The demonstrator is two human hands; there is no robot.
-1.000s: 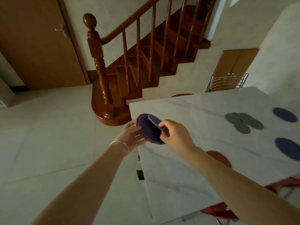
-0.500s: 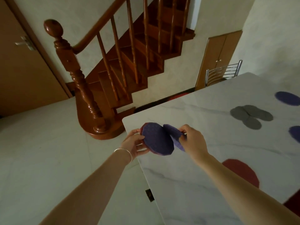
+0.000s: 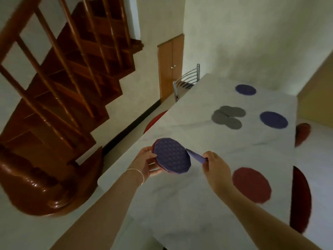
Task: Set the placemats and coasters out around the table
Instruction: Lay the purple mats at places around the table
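A home's dining area, it seems: beyond the fingers a marble-look table (image 3: 207, 141) with a metal chair (image 3: 187, 82) at its far end, a wooden staircase (image 3: 72, 73) to their left, small cupboard doors (image 3: 170, 67) in the wall behind.

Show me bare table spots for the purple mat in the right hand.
Bare marble lies along the near left edge of the table, between the left hand and the red mat, and in the middle, between the red mat and the grey coasters. Crowded: the far end, with the grey coasters and two purple mats.
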